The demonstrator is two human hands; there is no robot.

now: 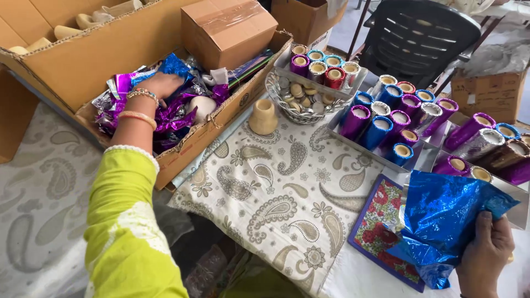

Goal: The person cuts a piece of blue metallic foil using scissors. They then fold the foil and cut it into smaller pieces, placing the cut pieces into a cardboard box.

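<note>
Fingers of my left hand [160, 85] spread loosely, palm down, in the crinkled foil scraps [171, 113] inside the cardboard box [83, 60]; I judge it best to pinch one sheet by an edge so it lifts without tearing. My right hand [486, 256] is clamped on a blue foil sheet [447, 215] above the counter [287, 193].

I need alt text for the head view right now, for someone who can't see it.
A person's left hand reaches into a cardboard box of shiny foil scraps, while the right hand holds a blue foil sheet. Between them on a paisley cloth stand a bare clay cup and trays of foil-wrapped cups.
</note>
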